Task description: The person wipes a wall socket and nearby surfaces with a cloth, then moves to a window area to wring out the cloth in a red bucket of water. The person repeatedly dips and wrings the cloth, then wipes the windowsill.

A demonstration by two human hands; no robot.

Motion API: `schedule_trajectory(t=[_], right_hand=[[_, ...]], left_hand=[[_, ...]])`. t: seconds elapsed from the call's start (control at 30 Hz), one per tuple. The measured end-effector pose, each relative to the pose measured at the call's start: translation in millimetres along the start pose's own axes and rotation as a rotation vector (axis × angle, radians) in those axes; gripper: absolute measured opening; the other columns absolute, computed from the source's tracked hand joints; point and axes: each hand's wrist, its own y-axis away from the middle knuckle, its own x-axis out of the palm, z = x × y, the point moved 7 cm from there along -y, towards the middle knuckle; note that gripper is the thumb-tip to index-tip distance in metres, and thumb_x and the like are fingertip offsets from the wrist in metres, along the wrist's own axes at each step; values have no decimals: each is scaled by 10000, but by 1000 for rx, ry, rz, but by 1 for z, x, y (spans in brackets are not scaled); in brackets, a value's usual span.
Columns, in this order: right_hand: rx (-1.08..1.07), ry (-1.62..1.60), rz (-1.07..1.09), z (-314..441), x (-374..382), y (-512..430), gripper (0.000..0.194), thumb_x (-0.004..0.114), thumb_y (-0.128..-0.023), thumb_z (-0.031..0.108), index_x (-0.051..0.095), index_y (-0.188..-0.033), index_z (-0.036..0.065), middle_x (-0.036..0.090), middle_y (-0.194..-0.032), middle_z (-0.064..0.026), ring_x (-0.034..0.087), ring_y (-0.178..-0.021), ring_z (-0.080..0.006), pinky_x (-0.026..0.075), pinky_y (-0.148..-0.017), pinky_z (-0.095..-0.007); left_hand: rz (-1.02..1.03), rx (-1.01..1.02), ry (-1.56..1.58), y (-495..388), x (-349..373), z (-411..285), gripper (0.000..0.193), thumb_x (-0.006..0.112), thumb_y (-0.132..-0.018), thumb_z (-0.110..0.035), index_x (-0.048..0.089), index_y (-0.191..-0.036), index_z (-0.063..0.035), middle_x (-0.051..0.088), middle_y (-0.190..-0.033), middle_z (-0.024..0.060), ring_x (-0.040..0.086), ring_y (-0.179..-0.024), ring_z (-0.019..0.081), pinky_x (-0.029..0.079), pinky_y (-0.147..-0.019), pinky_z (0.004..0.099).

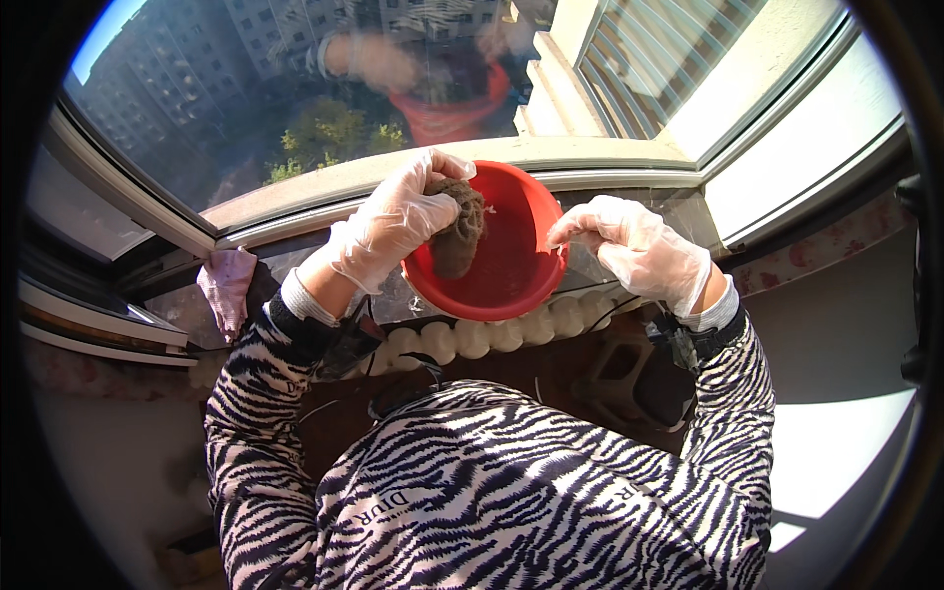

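Note:
My left hand (pixel 405 214), in a thin clear plastic glove, grips a bunched brown-grey cloth (pixel 459 232) over the left side of a red plastic basin (pixel 516 287). The cloth's lower end hangs inside the basin's rim. On the basin's right side, my right hand (pixel 627 247), gloved the same way, has its fingertips at the rim. The basin is on or just above the dark stone windowsill (pixel 664 210). Part of its inside is hidden by the cloth and my left hand.
A pink cloth (pixel 226 284) lies over the sill's left part. Beyond the basin stands a large window pane (pixel 243 88) in a pale frame (pixel 619 179). A white ribbed radiator (pixel 472 339) runs below the sill. A stool-like object (pixel 616 369) is under it at right.

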Motion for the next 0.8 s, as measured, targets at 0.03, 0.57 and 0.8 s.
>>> schedule_trajectory(t=[0.03, 0.57, 0.8], right_hand=[[52, -87, -22, -4, 0, 2, 481, 405, -851, -150, 708, -1196, -7, 746, -1165, -149, 708, -1152, -236, 530, -1098, -363], [48, -52, -190, -23, 2, 1, 182, 712, -983, -57, 665, -1140, 23, 758, -999, -68, 732, -942, -133, 598, -938, -317], [-64, 106, -236, -29, 4, -1, 300, 802, -882, -76, 706, -1135, 53, 751, -972, -51, 717, -896, -136, 598, -910, -311]], left_hand=[[9, -1, -19, 0, 1, 0, 378, 559, -962, 39, 612, -1330, -33, 633, -1141, 29, 584, -1019, 103, 504, -963, 286], [-13, -20, -111, 2, 11, -5, 423, 550, -956, 45, 597, -1365, -54, 633, -1226, 49, 574, -1040, 117, 494, -919, 285], [-4, -30, -96, 4, 16, -7, 429, 563, -956, 36, 598, -1372, -65, 613, -1191, 27, 555, -998, 103, 492, -889, 274]])
